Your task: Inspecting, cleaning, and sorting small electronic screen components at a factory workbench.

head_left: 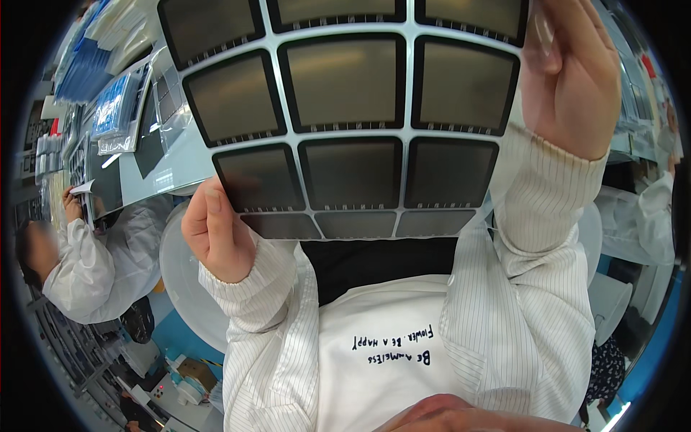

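A clear-edged sheet (345, 135) of dark rectangular panels is held up close in front of me. Its panels, such as the middle one (342, 83), have black borders and small marks along one edge; they sit in three columns with pale strips between them. My left hand (219, 232) pinches the sheet's lower left edge, thumb showing. At the upper right side, my right hand (572, 79) grips the clear margin, its fingertips partly cut off by the picture's top. The sheet's upper end runs out of view.
A glass-topped table (155, 176) stands behind at the left, with blue film-wrapped stacks (115, 108) on it. A co-worker in a white coat (108, 266) sits at the far left. Another white sleeve (655, 209) shows at the right, near a pale chair (612, 306).
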The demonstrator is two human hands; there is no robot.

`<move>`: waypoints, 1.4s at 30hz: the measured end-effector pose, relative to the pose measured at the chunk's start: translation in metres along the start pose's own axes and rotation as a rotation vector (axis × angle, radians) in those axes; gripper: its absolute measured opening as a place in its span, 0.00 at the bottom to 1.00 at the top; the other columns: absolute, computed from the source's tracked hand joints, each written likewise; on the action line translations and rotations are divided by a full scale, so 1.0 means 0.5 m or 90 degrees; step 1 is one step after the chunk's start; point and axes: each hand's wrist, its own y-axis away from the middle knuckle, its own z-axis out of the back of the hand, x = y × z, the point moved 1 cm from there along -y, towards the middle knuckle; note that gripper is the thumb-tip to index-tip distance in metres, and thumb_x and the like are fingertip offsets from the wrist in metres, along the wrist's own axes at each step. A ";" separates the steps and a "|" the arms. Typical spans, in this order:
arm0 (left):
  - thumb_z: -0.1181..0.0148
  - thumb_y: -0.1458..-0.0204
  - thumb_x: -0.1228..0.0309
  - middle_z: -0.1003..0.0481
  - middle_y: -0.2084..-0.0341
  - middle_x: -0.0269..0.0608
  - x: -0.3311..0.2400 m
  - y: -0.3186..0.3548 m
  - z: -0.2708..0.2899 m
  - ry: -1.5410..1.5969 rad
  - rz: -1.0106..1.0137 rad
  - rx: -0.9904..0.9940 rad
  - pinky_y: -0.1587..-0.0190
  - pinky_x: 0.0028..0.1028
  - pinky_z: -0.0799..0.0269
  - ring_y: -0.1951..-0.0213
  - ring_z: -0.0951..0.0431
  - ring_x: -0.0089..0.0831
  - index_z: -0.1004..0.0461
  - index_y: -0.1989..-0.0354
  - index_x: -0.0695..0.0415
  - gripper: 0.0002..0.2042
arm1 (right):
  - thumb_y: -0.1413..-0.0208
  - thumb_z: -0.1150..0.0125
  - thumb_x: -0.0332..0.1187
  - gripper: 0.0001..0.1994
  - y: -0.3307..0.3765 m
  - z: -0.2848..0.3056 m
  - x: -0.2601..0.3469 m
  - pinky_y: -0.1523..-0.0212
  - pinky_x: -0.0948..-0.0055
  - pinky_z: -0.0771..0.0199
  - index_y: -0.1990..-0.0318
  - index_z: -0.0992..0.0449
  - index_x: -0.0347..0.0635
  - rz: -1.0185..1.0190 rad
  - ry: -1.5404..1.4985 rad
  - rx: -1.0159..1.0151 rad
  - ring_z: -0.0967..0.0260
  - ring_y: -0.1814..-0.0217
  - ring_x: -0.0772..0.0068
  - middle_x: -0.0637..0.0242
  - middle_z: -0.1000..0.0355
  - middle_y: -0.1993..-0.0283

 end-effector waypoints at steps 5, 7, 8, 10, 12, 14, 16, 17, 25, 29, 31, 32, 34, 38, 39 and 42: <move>0.55 0.42 0.73 0.25 0.68 0.41 0.003 0.004 0.004 0.004 -0.008 0.016 0.62 0.19 0.37 0.68 0.28 0.21 0.28 0.62 0.70 0.11 | 0.44 0.47 0.28 0.10 -0.039 -0.012 0.012 0.87 0.89 0.49 0.57 0.26 0.32 0.074 -0.008 0.064 0.45 0.89 0.89 0.70 0.30 0.81; 0.55 0.42 0.74 0.24 0.70 0.41 -0.005 0.001 0.002 -0.008 -0.020 0.031 0.65 0.18 0.36 0.71 0.29 0.20 0.28 0.62 0.70 0.11 | 0.44 0.47 0.28 0.10 -0.046 -0.020 0.024 0.87 0.89 0.50 0.57 0.26 0.32 0.088 0.028 0.057 0.46 0.88 0.89 0.70 0.31 0.81; 0.55 0.42 0.74 0.25 0.71 0.41 -0.010 0.000 -0.004 0.027 0.004 0.046 0.70 0.17 0.38 0.75 0.30 0.19 0.28 0.63 0.70 0.11 | 0.44 0.47 0.28 0.11 -0.047 -0.021 0.024 0.87 0.89 0.51 0.57 0.26 0.32 0.102 0.064 0.049 0.47 0.88 0.89 0.71 0.32 0.81; 0.55 0.42 0.74 0.25 0.73 0.41 -0.009 0.000 -0.008 0.063 0.027 0.062 0.75 0.17 0.39 0.80 0.32 0.18 0.28 0.63 0.70 0.11 | 0.44 0.47 0.28 0.11 -0.054 -0.012 0.019 0.87 0.89 0.52 0.57 0.26 0.32 0.113 0.040 0.070 0.48 0.88 0.89 0.71 0.32 0.81; 0.56 0.42 0.75 0.25 0.75 0.41 -0.005 -0.001 -0.010 0.010 -0.005 0.062 0.81 0.16 0.44 0.85 0.37 0.17 0.28 0.63 0.69 0.11 | 0.43 0.47 0.29 0.10 -0.055 -0.012 0.021 0.87 0.88 0.53 0.57 0.26 0.32 0.123 0.014 0.092 0.49 0.88 0.89 0.71 0.32 0.81; 0.55 0.42 0.74 0.26 0.75 0.40 -0.007 0.001 -0.016 0.010 0.008 0.060 0.80 0.16 0.43 0.85 0.36 0.17 0.28 0.63 0.69 0.10 | 0.43 0.48 0.29 0.10 -0.052 -0.016 0.027 0.86 0.89 0.52 0.58 0.27 0.32 0.095 0.041 0.065 0.50 0.88 0.89 0.72 0.33 0.81; 0.54 0.42 0.74 0.26 0.75 0.40 -0.006 0.003 -0.022 0.012 0.020 0.059 0.80 0.15 0.43 0.84 0.36 0.17 0.28 0.63 0.68 0.10 | 0.43 0.48 0.29 0.10 -0.054 -0.012 0.025 0.86 0.89 0.53 0.58 0.27 0.32 0.102 0.037 0.062 0.50 0.88 0.89 0.72 0.33 0.82; 0.53 0.43 0.74 0.26 0.76 0.39 -0.006 0.004 -0.024 0.007 0.024 0.059 0.80 0.15 0.43 0.84 0.36 0.16 0.27 0.63 0.68 0.10 | 0.43 0.48 0.29 0.10 -0.055 -0.011 0.025 0.86 0.89 0.53 0.58 0.27 0.32 0.109 0.032 0.058 0.50 0.87 0.90 0.73 0.34 0.82; 0.50 0.44 0.73 0.28 0.81 0.35 -0.019 0.009 -0.058 -0.016 0.039 0.074 0.81 0.14 0.44 0.84 0.37 0.14 0.26 0.65 0.67 0.09 | 0.41 0.51 0.30 0.11 -0.055 0.016 0.038 0.86 0.90 0.53 0.56 0.28 0.33 0.083 0.048 0.073 0.52 0.88 0.90 0.75 0.38 0.83; 0.49 0.45 0.73 0.29 0.83 0.33 -0.021 0.010 -0.070 -0.022 0.046 0.081 0.82 0.14 0.45 0.85 0.37 0.14 0.26 0.66 0.67 0.09 | 0.40 0.52 0.29 0.10 -0.061 0.020 0.035 0.86 0.90 0.54 0.57 0.28 0.34 0.125 0.064 -0.021 0.53 0.87 0.91 0.78 0.41 0.84; 0.49 0.45 0.73 0.29 0.83 0.33 -0.020 0.009 -0.073 -0.023 0.048 0.088 0.82 0.14 0.45 0.85 0.38 0.14 0.26 0.66 0.67 0.09 | 0.40 0.52 0.29 0.09 -0.062 0.026 0.035 0.86 0.90 0.55 0.57 0.28 0.34 0.135 0.082 -0.024 0.53 0.87 0.92 0.79 0.41 0.84; 0.49 0.45 0.73 0.30 0.84 0.33 -0.016 0.010 -0.074 -0.020 0.042 0.092 0.82 0.14 0.45 0.85 0.38 0.14 0.26 0.66 0.67 0.09 | 0.40 0.52 0.29 0.09 -0.063 0.030 0.035 0.86 0.90 0.55 0.58 0.28 0.34 0.148 0.102 -0.029 0.53 0.87 0.92 0.79 0.41 0.84; 0.48 0.45 0.72 0.30 0.84 0.33 -0.015 0.010 -0.074 -0.020 0.035 0.094 0.82 0.14 0.46 0.85 0.38 0.14 0.26 0.65 0.67 0.09 | 0.40 0.51 0.29 0.09 -0.066 0.038 0.035 0.87 0.90 0.55 0.57 0.28 0.34 0.130 0.084 -0.010 0.53 0.87 0.92 0.79 0.41 0.85; 0.47 0.46 0.73 0.30 0.83 0.32 -0.027 0.008 -0.089 -0.018 0.049 0.145 0.80 0.14 0.41 0.83 0.35 0.15 0.27 0.61 0.68 0.10 | 0.41 0.54 0.25 0.14 -0.109 0.125 0.033 0.79 0.91 0.48 0.50 0.30 0.30 0.200 0.117 -0.017 0.48 0.80 0.86 0.61 0.26 0.60; 0.47 0.46 0.74 0.29 0.83 0.33 -0.031 0.008 -0.096 -0.016 0.059 0.146 0.79 0.14 0.39 0.82 0.34 0.16 0.27 0.60 0.68 0.11 | 0.41 0.54 0.25 0.14 -0.115 0.139 0.036 0.79 0.91 0.48 0.50 0.30 0.30 0.200 0.117 -0.017 0.48 0.80 0.86 0.61 0.26 0.60; 0.47 0.47 0.75 0.29 0.82 0.33 -0.038 0.007 -0.101 -0.017 0.067 0.128 0.77 0.14 0.37 0.81 0.32 0.17 0.29 0.56 0.69 0.12 | 0.41 0.54 0.24 0.14 -0.133 0.169 0.048 0.75 0.90 0.47 0.50 0.30 0.27 0.203 0.086 -0.025 0.49 0.77 0.84 0.61 0.27 0.57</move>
